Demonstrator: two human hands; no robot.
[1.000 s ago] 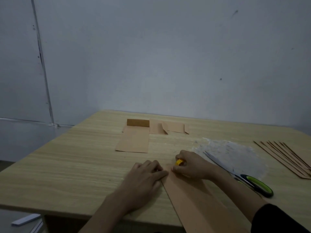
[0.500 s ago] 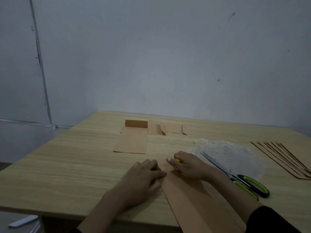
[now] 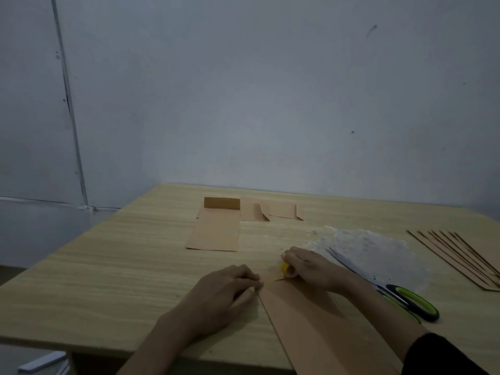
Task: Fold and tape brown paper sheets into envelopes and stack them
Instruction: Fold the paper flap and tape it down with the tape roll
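Two hands: left hand (image 3: 224, 296), right hand (image 3: 311, 269). One sheet (image 3: 319, 326) lies under them. One yellow thing (image 3: 284, 267). One pair of scissors (image 3: 378, 285). Three folded pieces: one long piece (image 3: 213, 231) and two short pieces (image 3: 251, 211) (image 3: 281, 211). One fan of sheets (image 3: 460, 255), too tightly packed to count. One clear film (image 3: 378, 247). One table (image 3: 108, 280).
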